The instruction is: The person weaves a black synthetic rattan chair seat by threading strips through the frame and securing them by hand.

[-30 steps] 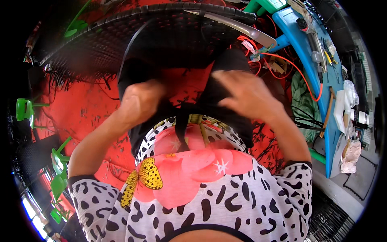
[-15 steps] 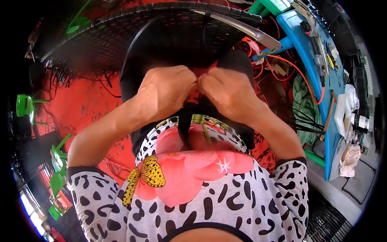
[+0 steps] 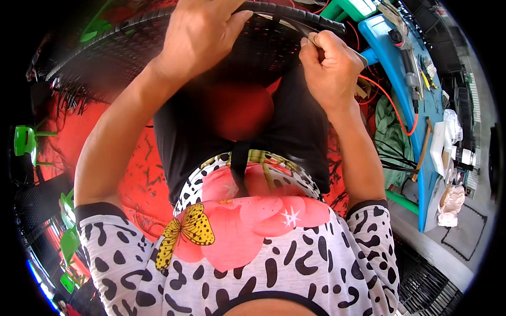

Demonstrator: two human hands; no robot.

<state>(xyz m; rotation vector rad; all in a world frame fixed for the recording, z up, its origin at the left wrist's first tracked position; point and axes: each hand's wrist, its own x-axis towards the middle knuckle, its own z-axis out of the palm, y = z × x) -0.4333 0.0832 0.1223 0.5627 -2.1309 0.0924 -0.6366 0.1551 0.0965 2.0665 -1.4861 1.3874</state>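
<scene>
A large black woven panel with a thick wrapped rim curves across the top, beyond my knees. My left hand lies over this rim, thumb apart from the fingers; the fingertips are partly cut off by the upper edge. Closed around a flat metal tool with a pointed tip is my right hand, thumb up against the bent fingers. The tool's tip lies along the rim, pointing toward my left hand, and its wide end shows just beyond my right hand.
On the right stands a blue plastic stool or table holding a cylindrical tool with an orange cord. Green cloth and black strips hang beneath. Dark scraps litter the red floor; green plastic pieces stand left.
Both hands were together above my lap. They have parted and moved up: my left to the woven rim, my right onto the metal tool, which was resting at the rim.
</scene>
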